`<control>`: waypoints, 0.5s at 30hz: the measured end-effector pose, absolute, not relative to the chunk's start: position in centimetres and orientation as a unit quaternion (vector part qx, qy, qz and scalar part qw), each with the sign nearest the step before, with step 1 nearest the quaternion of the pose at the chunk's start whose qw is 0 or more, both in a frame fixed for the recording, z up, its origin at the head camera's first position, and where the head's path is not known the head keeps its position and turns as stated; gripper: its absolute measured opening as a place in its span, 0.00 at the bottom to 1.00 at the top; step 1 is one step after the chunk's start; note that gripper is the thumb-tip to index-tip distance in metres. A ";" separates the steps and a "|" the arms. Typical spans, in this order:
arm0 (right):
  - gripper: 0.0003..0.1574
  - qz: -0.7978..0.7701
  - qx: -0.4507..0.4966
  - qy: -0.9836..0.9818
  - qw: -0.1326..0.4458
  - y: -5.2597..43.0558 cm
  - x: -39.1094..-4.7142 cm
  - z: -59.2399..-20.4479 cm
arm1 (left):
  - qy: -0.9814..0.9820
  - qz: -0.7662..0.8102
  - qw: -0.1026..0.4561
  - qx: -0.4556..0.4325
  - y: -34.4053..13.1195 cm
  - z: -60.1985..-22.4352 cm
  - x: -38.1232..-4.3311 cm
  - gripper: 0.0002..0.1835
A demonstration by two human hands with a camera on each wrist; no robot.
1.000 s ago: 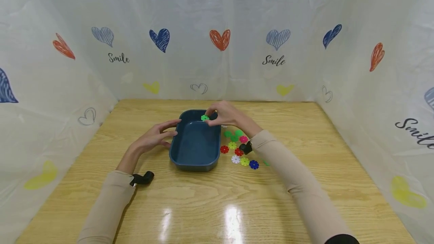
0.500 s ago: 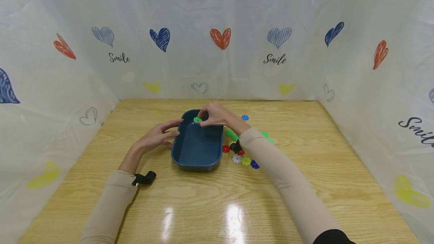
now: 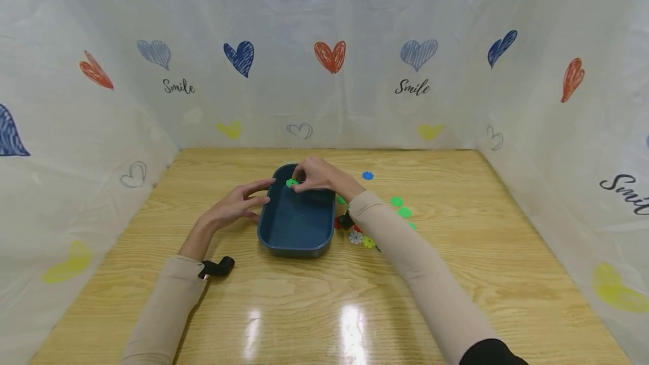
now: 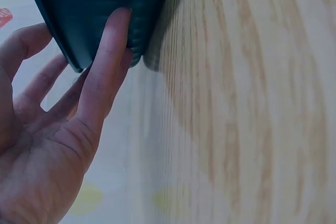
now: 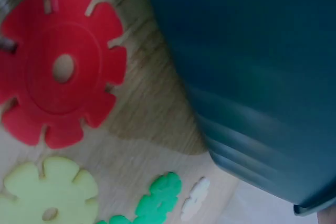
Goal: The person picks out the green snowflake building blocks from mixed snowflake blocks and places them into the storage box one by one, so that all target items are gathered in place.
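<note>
In the head view, my right hand [image 3: 318, 174] is over the far end of a dark blue plastic bin [image 3: 296, 248], pinching a green notched plastic disc [image 3: 291, 183] between thumb and fingers. My left hand [image 3: 232, 204] touches the bin's left side with spread fingers, the fingertips at the rim. Seen from the left wrist, the thumb [image 4: 107, 59] lies along the outer wall of the bin [image 4: 79, 3]. The right wrist view looks past the bin's wall [image 5: 247, 77]; the right hand's fingers and the pinched disc are out of that view.
Beside the bin's right wall lie loose notched discs, among them a red one [image 5: 37, 82], a yellow one [image 5: 31, 195] and a white one [image 3: 356, 237], partly hidden by the right forearm. Several green discs [image 3: 404, 212] and a blue one [image 3: 367, 176] lie farther right on the wooden table [image 3: 284, 303].
My right hand has moved left and slightly lower over the bin with the green disc. The forearm's shift uncovers the blue disc and green discs at right. The left hand stays at the rim.
</note>
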State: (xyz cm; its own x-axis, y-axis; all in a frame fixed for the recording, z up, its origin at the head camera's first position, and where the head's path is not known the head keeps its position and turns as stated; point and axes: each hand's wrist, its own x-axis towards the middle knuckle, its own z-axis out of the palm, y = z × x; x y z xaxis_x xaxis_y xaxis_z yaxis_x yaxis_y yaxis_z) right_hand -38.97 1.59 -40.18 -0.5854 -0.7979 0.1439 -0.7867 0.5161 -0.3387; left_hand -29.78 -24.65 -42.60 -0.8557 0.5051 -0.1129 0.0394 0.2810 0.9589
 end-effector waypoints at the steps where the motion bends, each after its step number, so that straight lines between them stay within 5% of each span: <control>1: 0.18 -0.180 -0.453 0.873 0.016 1.5 -39.0 -40.2 | 0.774 0.574 0.204 0.174 -24.7 -42.6 -29.8 0.32; 15: 0.20 -0.115 -0.413 0.903 0.032 0.4 -39.2 -41.1 | 0.771 0.573 0.213 0.177 -24.8 -42.5 -29.8 0.33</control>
State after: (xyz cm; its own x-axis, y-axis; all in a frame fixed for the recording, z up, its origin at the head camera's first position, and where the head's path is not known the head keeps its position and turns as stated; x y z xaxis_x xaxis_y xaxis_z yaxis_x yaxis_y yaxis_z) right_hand -39.18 0.42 -41.15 -0.6572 -0.7528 0.0366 -0.7381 0.6330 -0.2333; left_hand -29.78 -24.81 -42.47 -0.8466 0.5169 -0.1267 0.0277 0.2804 0.9595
